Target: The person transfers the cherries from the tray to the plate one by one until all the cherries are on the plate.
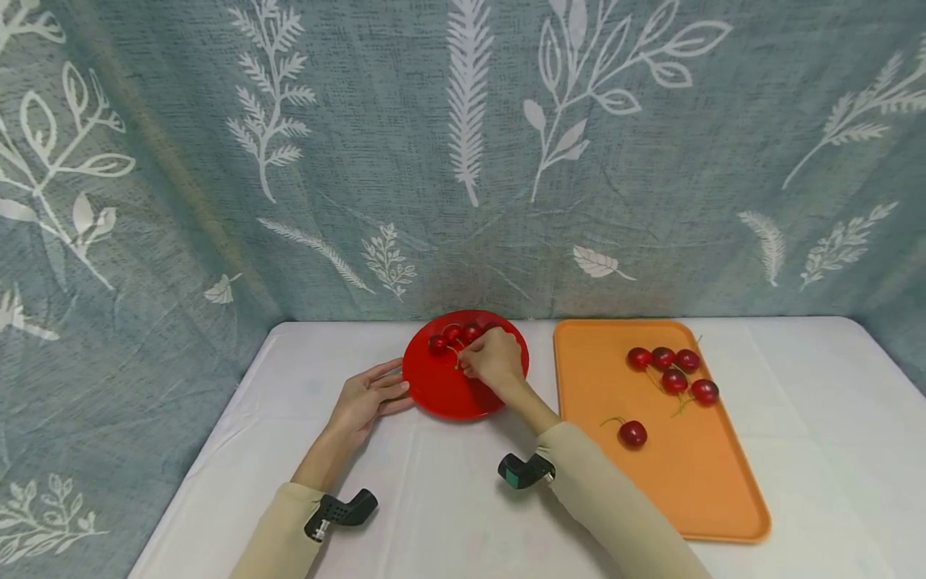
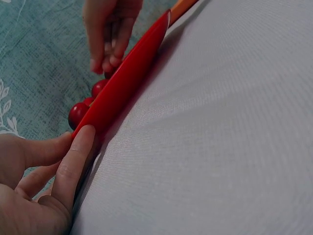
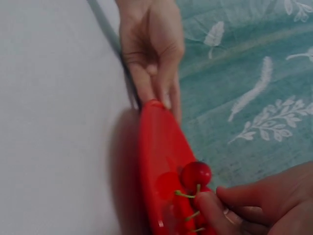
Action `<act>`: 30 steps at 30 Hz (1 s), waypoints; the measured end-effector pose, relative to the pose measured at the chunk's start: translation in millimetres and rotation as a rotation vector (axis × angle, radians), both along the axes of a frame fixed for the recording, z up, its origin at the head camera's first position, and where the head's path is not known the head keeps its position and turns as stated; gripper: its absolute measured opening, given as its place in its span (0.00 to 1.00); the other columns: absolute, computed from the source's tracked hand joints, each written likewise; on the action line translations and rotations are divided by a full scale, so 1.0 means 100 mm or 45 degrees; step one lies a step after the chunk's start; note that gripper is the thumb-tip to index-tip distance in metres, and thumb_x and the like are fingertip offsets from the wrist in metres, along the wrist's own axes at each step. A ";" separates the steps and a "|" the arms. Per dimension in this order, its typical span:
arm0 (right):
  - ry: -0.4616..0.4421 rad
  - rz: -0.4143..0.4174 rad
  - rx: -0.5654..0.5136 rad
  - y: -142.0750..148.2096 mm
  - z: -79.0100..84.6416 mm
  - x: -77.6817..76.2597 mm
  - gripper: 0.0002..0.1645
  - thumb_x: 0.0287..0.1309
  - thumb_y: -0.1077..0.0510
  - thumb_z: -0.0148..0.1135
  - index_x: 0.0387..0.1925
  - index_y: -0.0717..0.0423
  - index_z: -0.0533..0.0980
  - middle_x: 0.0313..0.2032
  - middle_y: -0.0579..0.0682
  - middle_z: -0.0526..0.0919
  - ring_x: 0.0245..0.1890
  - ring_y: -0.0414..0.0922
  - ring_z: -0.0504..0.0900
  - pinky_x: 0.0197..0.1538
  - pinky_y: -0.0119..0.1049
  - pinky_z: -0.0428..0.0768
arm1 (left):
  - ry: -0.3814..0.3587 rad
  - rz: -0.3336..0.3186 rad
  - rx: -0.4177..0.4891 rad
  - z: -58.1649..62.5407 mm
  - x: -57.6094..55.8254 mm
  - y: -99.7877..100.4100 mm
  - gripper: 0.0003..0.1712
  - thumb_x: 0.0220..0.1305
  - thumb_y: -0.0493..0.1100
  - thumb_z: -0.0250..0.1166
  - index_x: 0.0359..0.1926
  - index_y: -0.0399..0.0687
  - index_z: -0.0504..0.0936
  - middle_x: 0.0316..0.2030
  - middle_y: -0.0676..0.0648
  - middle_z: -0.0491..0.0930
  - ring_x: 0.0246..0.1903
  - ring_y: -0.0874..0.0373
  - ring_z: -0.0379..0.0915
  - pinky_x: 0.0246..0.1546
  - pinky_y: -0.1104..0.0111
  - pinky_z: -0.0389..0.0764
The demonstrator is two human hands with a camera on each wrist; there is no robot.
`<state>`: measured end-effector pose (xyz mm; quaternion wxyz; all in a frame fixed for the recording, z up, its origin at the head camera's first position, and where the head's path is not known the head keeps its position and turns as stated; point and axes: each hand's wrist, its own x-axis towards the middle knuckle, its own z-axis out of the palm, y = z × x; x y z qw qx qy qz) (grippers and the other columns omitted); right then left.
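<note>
The red plate sits at the far edge of the counter, left of the orange tray. At least 3 cherries lie near the plate's far edge. The left hand pinches the plate's left rim. The right hand is over these cherries, fingers curled and nearly closed; its hold cannot be told. On the tray, 5 dark cherries group near the far right corner; 1 single cherry lies nearer the middle.
</note>
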<state>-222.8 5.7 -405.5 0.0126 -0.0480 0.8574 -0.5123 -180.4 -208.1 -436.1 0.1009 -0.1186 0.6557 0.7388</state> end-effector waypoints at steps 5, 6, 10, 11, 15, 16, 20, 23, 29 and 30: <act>0.012 0.062 -0.121 0.07 0.09 0.04 0.07 0.57 0.67 0.67 0.28 0.70 0.85 0.21 0.57 0.85 0.21 0.46 0.86 0.26 0.30 0.85 | 0.005 -0.002 -0.007 0.00 0.00 -0.01 0.32 0.66 0.26 0.59 0.70 0.33 0.64 0.50 0.42 0.80 0.37 0.59 0.84 0.41 0.64 0.86; 0.017 0.076 -0.130 0.10 0.11 0.05 0.07 0.57 0.67 0.67 0.29 0.70 0.85 0.22 0.58 0.85 0.21 0.46 0.86 0.27 0.31 0.86 | 0.006 -0.003 -0.008 0.01 0.00 -0.01 0.32 0.66 0.26 0.59 0.70 0.33 0.64 0.50 0.42 0.80 0.37 0.59 0.84 0.41 0.64 0.86; 0.025 0.092 -0.119 0.20 0.19 0.10 0.08 0.58 0.65 0.67 0.31 0.69 0.85 0.23 0.57 0.86 0.23 0.46 0.87 0.29 0.32 0.86 | 0.007 -0.011 0.003 0.01 0.01 -0.01 0.32 0.66 0.26 0.59 0.70 0.33 0.63 0.47 0.45 0.80 0.37 0.59 0.84 0.41 0.64 0.86; 0.024 0.091 -0.117 0.23 0.20 0.11 0.08 0.58 0.64 0.67 0.32 0.68 0.86 0.23 0.56 0.86 0.23 0.46 0.87 0.30 0.32 0.86 | 0.007 -0.010 0.005 0.02 0.01 -0.01 0.32 0.66 0.26 0.59 0.70 0.33 0.63 0.46 0.45 0.80 0.37 0.59 0.84 0.41 0.64 0.86; 0.030 0.081 -0.119 0.33 0.24 0.16 0.08 0.59 0.64 0.67 0.33 0.68 0.85 0.25 0.57 0.86 0.24 0.46 0.87 0.32 0.34 0.87 | 0.008 -0.013 0.010 0.02 0.02 -0.02 0.32 0.66 0.27 0.59 0.70 0.33 0.63 0.47 0.45 0.81 0.37 0.58 0.85 0.41 0.64 0.86; 0.032 0.079 -0.119 0.36 0.24 0.16 0.08 0.59 0.64 0.67 0.34 0.68 0.85 0.25 0.57 0.86 0.24 0.46 0.87 0.32 0.35 0.87 | 0.009 -0.013 0.011 0.02 0.02 -0.02 0.32 0.66 0.27 0.59 0.70 0.33 0.63 0.47 0.45 0.81 0.37 0.58 0.85 0.42 0.64 0.86; 0.033 0.090 -0.115 0.45 0.25 0.19 0.08 0.59 0.64 0.67 0.34 0.68 0.85 0.26 0.57 0.86 0.24 0.47 0.87 0.33 0.36 0.87 | 0.008 -0.015 0.012 0.01 0.01 -0.02 0.32 0.66 0.27 0.59 0.70 0.33 0.63 0.48 0.44 0.80 0.38 0.58 0.85 0.42 0.64 0.85; 0.026 0.193 -0.091 0.56 0.25 0.20 0.09 0.59 0.64 0.67 0.36 0.69 0.85 0.27 0.57 0.87 0.25 0.48 0.87 0.33 0.36 0.87 | 0.004 -0.011 0.018 0.00 0.01 -0.02 0.32 0.66 0.27 0.59 0.70 0.33 0.63 0.48 0.44 0.81 0.38 0.58 0.85 0.42 0.64 0.85; 0.010 0.448 0.111 0.94 0.27 0.18 0.08 0.60 0.64 0.66 0.37 0.68 0.85 0.28 0.55 0.87 0.28 0.47 0.86 0.33 0.34 0.86 | 0.016 -0.014 0.009 0.00 0.00 -0.01 0.32 0.66 0.27 0.59 0.70 0.33 0.63 0.49 0.42 0.80 0.38 0.58 0.84 0.42 0.64 0.85; 0.014 0.465 0.152 1.01 0.27 0.18 0.08 0.59 0.65 0.66 0.37 0.67 0.85 0.28 0.55 0.87 0.28 0.46 0.85 0.33 0.33 0.85 | 0.017 -0.016 0.004 0.00 0.00 -0.01 0.32 0.66 0.27 0.59 0.70 0.33 0.63 0.50 0.42 0.80 0.38 0.58 0.85 0.42 0.64 0.85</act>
